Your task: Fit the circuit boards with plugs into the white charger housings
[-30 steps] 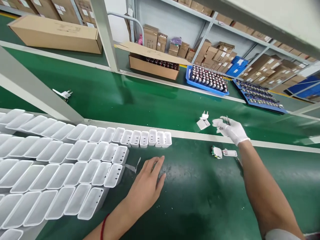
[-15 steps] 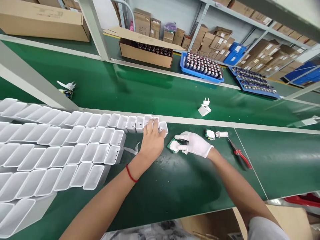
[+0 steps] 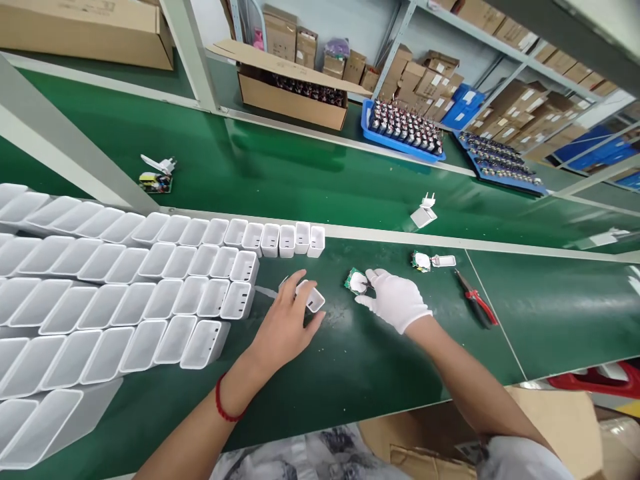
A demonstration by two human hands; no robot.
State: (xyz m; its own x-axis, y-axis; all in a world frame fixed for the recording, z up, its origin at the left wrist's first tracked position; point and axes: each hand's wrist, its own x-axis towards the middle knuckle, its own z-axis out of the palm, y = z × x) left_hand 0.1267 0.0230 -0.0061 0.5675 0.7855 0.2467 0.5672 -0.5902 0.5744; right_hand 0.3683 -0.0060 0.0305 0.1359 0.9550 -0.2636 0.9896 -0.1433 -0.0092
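My bare left hand, with a red band at the wrist, has its fingers curved around a small white plastic case just above the green bench. My right hand, in a white glove, pinches the edge of a green circuit board with a white pad. Rows of open white cases stand to the left of my left hand. Right of my gloved hand lie another board with a white piece and red-handled pliers.
Across the rail, a moving-belt-like green surface carries a white plug piece and another board with a plug. Farther back are a carton, a blue tray of parts and a metal post.
My left hand has come away from the back row toward me, bringing one white case. My right hand and its board have shifted slightly right. The view has moved a little.
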